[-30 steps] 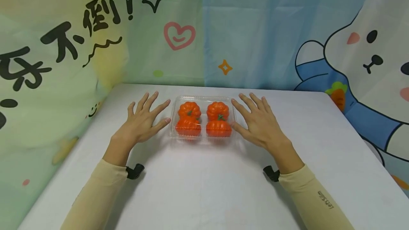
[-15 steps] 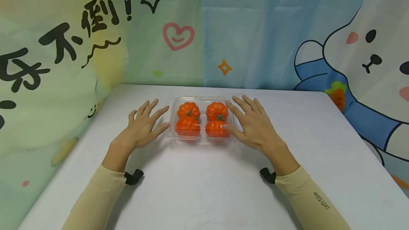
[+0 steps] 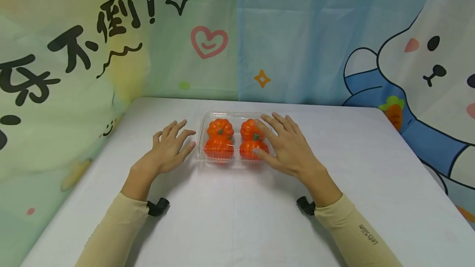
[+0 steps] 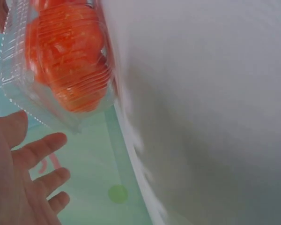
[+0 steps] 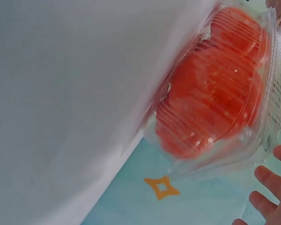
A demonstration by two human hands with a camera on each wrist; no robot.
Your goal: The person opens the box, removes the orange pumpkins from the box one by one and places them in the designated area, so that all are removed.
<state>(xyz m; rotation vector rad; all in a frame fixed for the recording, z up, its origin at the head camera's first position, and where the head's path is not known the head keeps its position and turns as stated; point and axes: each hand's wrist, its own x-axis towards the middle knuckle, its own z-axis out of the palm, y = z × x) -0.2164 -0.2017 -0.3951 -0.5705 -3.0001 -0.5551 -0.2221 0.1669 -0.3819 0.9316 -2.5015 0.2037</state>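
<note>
A clear plastic clamshell box (image 3: 234, 116) sits closed on the white table (image 3: 237, 217) and holds several orange toy pumpkins (image 3: 220, 127). My right hand (image 3: 265, 138) lies over the box's right side with straight fingers, its thumb by the front right pumpkin (image 3: 249, 148). My left hand (image 3: 185, 138) rests open on the table just left of the box, the thumb tip close to its edge. The left wrist view has the box (image 4: 61, 61) above the spread left fingers (image 4: 37, 150). The right wrist view shows the box (image 5: 215, 93) close up, with fingertips (image 5: 267, 180) at the lower right.
A cartoon-printed cloth backdrop (image 3: 297, 32) hangs behind the table and along its left side (image 3: 55, 94). Black wrist-camera mounts (image 3: 157, 206) sit under both sleeves. The table's right edge (image 3: 426, 164) falls off toward the rabbit print.
My right hand has slid left from beside the box onto its right side. The left hand has drawn back slightly with its fingers closer together. The box has stayed put.
</note>
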